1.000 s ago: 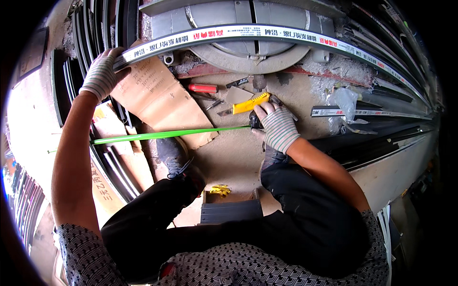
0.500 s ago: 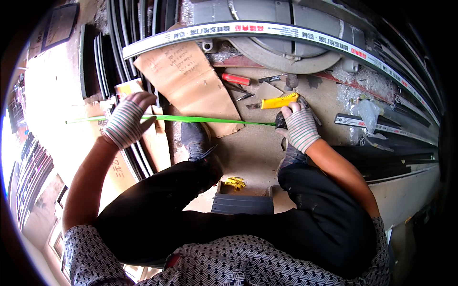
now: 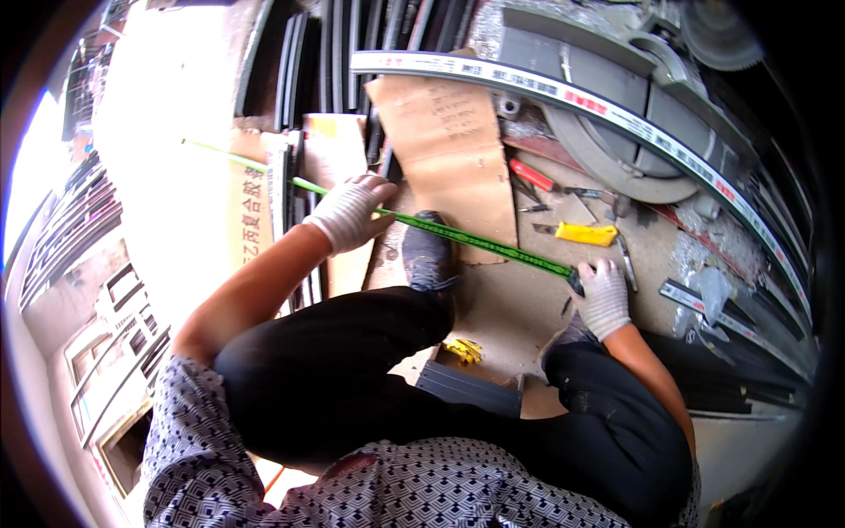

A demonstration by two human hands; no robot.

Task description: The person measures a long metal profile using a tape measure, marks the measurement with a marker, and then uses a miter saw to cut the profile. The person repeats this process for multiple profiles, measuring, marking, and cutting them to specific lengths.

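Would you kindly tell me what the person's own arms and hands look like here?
The left hand and right hand each wear a whitish knit glove with faint stripes, reaching the wrist. A short fabric sleeve with a dark-and-white geometric pattern covers the left upper arm; the left forearm and right forearm are bare.

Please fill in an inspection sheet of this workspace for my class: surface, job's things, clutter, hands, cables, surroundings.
Surface: floor, partly covered by cardboard.
Job's things: green tape, drawn out, crossing above the left shoe in this view.
Clutter: yellow knife, blade apparently out; red handle; clear plastic; yellow scraps.
Hands: right hand, fingers around the tape's dark case; left hand at the tape, grip unclear; both gloved.
Cables: nothing seen.
Surroundings: dark bars, upper left; grey machine, upper right, with a long labelled strip running across it in view.
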